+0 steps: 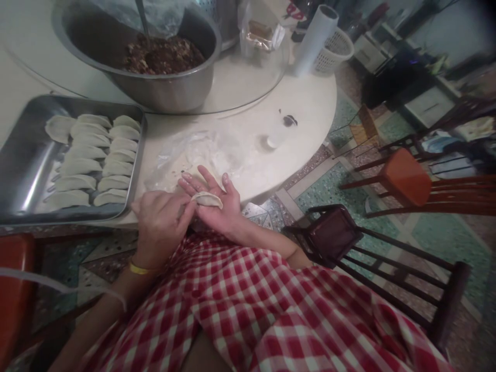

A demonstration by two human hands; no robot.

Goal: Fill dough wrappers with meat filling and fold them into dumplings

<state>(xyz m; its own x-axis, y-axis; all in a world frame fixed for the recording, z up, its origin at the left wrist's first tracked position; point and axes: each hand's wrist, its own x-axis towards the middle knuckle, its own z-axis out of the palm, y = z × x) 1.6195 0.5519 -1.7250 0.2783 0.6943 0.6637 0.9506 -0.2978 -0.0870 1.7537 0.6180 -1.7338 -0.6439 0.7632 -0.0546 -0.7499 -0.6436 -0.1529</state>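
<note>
My left hand, with a yellow band at its wrist, is closed, its thumb and finger pinching the left end of a folded dumpling. That dumpling lies across the palm of my right hand, which is turned up with its fingers spread and dusted with flour. Both hands are just over the front edge of the table, above my lap. To the left, a metal tray holds several finished dumplings in rows. Behind it, a large steel bowl contains dark minced filling with a utensil standing in it.
A floury plastic sheet lies on the white round table. A small translucent bottle stands to the right. Farther back are a pale roll and a white basket. Wooden chairs are on the right.
</note>
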